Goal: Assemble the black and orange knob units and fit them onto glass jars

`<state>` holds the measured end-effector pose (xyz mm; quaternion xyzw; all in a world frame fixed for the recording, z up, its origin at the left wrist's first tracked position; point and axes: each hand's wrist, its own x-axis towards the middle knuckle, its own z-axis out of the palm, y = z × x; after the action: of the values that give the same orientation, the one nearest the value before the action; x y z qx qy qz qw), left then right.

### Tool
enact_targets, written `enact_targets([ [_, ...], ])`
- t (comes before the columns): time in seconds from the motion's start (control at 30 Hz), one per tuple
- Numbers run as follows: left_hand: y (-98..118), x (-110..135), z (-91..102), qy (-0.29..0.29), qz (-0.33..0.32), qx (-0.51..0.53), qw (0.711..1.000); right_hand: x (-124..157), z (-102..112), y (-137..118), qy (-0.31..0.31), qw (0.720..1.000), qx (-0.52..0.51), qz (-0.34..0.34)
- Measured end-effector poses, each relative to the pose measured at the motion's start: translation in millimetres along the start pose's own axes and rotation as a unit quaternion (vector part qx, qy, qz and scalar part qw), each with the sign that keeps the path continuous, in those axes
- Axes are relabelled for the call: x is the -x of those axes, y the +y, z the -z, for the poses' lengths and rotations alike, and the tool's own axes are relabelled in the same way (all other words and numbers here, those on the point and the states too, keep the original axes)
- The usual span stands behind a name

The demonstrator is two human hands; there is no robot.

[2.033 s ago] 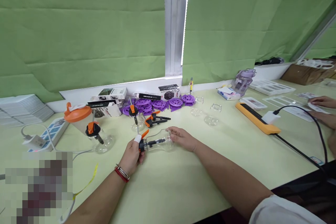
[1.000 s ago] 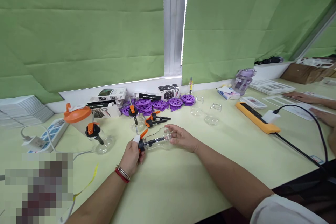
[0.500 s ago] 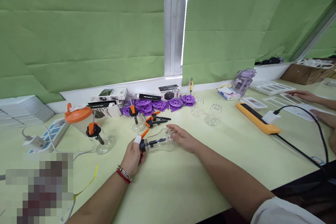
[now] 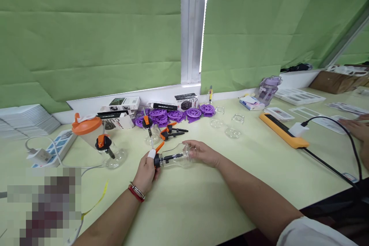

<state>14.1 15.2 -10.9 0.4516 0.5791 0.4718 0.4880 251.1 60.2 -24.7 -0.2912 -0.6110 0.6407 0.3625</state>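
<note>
My left hand [image 4: 146, 170] grips the black cap [image 4: 157, 160] of a clear glass bottle [image 4: 184, 157] held on its side. An orange lever [image 4: 159, 146] and a thin metal spout stick up from that cap, and a dark tube runs inside the glass. At the other end, the fingers of my right hand [image 4: 204, 153] are closed round the bottle's base. Behind it lie several loose black-and-orange pourer tops [image 4: 172, 133]. Two more bottles with such tops fitted stand near: one glass bottle [image 4: 115, 159] at the left, another [image 4: 152, 137] behind my left hand.
Purple wheel-like plastic parts [image 4: 175, 115] lie along the wall beside printed boxes [image 4: 118, 121]. Several clear glass bottles [image 4: 232, 132] stand right of centre. An orange-lidded cup [image 4: 87, 127], a white power strip [image 4: 59, 146] and a yellow power strip [image 4: 282, 130] flank the work area. Another person's hand [image 4: 356, 127] is far right.
My right hand has closed in on the bottle's base, its fingers now wrapped round it. My left hand keeps its hold. The other person's hands at far right have shifted.
</note>
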Motion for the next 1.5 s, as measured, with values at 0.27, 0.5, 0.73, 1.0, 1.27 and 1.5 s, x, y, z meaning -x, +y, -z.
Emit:
enact_targets([
  [0.27,5.3,5.4,-1.9,0.000,-0.025,-0.032,0.999,1.6,2.0,-0.8,0.007,0.996,0.084,-0.018],
  [0.5,3.1,4.3,-1.9,0.003,-0.028,-0.037,0.999,-0.5,-2.5,-0.6,0.022,0.994,0.100,-0.033],
  [0.73,6.0,5.1,-3.4,0.016,-0.032,-0.032,0.999,4.0,-2.7,-5.6,0.011,0.999,0.050,-0.007],
  [1.0,4.1,2.7,-0.4,0.033,-0.019,-0.020,0.999,2.9,-8.0,-6.0,-0.008,0.999,-0.029,-0.042],
  [1.27,3.0,2.1,-1.8,0.036,-0.010,-0.009,0.999,-3.7,-4.9,7.4,0.008,0.999,0.013,-0.035],
  [1.5,3.3,3.8,-1.9,0.027,-0.023,-0.026,0.999,-3.9,-7.7,7.2,0.034,0.996,0.070,-0.036],
])
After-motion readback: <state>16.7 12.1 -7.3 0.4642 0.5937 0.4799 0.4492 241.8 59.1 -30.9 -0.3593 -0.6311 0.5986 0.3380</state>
